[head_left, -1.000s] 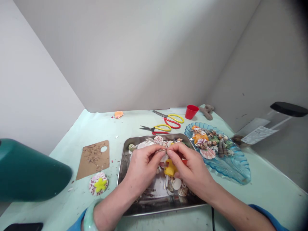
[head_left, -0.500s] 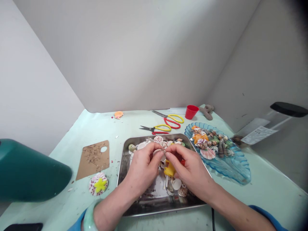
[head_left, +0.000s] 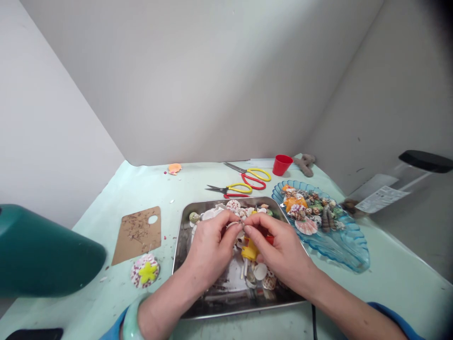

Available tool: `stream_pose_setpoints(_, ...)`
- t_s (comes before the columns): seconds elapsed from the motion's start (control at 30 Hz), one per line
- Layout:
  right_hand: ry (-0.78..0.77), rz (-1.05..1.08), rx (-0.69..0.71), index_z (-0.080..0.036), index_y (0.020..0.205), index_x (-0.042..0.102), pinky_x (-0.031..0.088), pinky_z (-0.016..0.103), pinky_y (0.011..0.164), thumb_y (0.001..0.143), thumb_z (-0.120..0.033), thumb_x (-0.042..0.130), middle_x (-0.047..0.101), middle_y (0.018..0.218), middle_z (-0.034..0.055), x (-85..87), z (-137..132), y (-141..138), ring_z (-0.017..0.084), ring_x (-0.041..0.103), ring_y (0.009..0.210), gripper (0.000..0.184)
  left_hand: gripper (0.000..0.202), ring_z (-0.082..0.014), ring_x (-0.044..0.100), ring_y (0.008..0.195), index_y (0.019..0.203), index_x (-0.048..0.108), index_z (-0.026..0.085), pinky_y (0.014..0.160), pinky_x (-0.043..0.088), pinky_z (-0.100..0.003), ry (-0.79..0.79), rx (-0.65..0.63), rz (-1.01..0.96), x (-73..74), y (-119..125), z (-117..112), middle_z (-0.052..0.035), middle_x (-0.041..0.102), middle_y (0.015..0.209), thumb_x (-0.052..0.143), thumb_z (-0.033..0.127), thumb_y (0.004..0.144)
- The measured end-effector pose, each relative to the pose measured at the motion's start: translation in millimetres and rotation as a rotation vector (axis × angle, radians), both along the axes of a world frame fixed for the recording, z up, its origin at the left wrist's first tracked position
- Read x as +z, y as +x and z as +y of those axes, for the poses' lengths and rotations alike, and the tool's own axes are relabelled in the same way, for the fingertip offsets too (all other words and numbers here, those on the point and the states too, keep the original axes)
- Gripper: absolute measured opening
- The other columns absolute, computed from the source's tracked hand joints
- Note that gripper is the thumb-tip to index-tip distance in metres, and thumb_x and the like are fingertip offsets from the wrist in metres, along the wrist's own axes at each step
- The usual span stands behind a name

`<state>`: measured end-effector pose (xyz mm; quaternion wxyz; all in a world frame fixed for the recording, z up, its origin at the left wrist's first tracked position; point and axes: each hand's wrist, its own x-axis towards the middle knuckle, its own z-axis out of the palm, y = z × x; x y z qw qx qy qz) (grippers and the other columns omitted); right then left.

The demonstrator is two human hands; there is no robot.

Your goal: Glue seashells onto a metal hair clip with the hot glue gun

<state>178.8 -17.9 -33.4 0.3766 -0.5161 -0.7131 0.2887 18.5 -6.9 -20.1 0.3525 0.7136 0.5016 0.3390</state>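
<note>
Over a metal tray [head_left: 187,309], my left hand [head_left: 214,245] and my right hand [head_left: 279,243] meet, thumbs and forefingers pinched together. Something very small sits between the fingertips; its kind is hidden. Beneath them the tray bears white and spotted seashells [head_left: 260,271]. A yellow and orange tool, which looks like a glue gun [head_left: 249,251], lies in the tray partly under my right hand.
Two scissors [head_left: 230,190] lie behind the tray, near a red cup [head_left: 282,165]. On the right is a blue shell-shaped dish [head_left: 339,250] of shells. To the left are a brown card [head_left: 136,236], a decorated shell [head_left: 145,271] and a large green object [head_left: 46,252].
Hardly anything differs. Both hands keep the same pinch, with only a slight shift of the fingertips; the things on the table stay where they were.
</note>
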Motion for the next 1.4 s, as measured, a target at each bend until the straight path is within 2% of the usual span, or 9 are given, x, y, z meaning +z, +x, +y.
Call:
stream_pose_setpoints(0.7, 0.021, -0.041, 0.006, -0.021, 0.081, 0.054, 0.04, 0.023, 0.06, 0.089, -0.023, 0.045, 0.056, 0.07, -0.0026, 3.4, -1.4, -0.7, 0.012, 0.051, 0.063, 0.013, 0.015, -0.0097, 0.048, 0.044, 0.075, 0.059, 0.019, 0.047, 0.036, -0.02, -0.004, 0.032, 0.014, -1.7, -0.2, 0.2, 0.0058, 0.049, 0.048, 0.049, 0.026, 0.085)
stream_pose_setpoints(1.0, -0.007, 0.009, -0.017, -0.021, 0.084, 0.055, 0.043, 0.023, 0.059, 0.091, -0.027, 0.045, 0.057, 0.072, -0.001, 4.3, -0.9, -1.6, 0.013, 0.053, 0.064, 0.014, 0.017, -0.0105, 0.05, 0.046, 0.083, 0.059, 0.019, 0.05, 0.039, -0.021, -0.019, 0.022, -0.017, 2.4, 1.6, -1.7, 0.0053, 0.051, 0.05, 0.045, 0.027, 0.088)
stream_pose_setpoints(1.2, -0.088, 0.072, 0.006, -0.021, 0.084, 0.054, 0.042, 0.022, 0.056, 0.092, -0.03, 0.044, 0.055, 0.068, -0.0032, 3.3, -0.3, 0.1, 0.011, 0.051, 0.06, 0.016, 0.013, -0.0107, 0.051, 0.047, 0.082, 0.058, 0.019, 0.05, 0.038, -0.021, -0.007, 0.027, 0.01, 3.8, 1.9, -4.1, 0.0053, 0.052, 0.05, 0.047, 0.025, 0.086)
stream_pose_setpoints(1.4, -0.017, 0.01, -0.019, -0.02, 0.084, 0.055, 0.043, 0.023, 0.059, 0.09, -0.027, 0.046, 0.058, 0.072, -0.0012, 4.6, -0.4, -1.6, 0.012, 0.053, 0.065, 0.013, 0.012, -0.0115, 0.052, 0.047, 0.089, 0.056, 0.02, 0.051, 0.039, -0.022, -0.024, 0.025, 0.021, 2.0, 1.9, -2.8, 0.0059, 0.052, 0.049, 0.046, 0.026, 0.087)
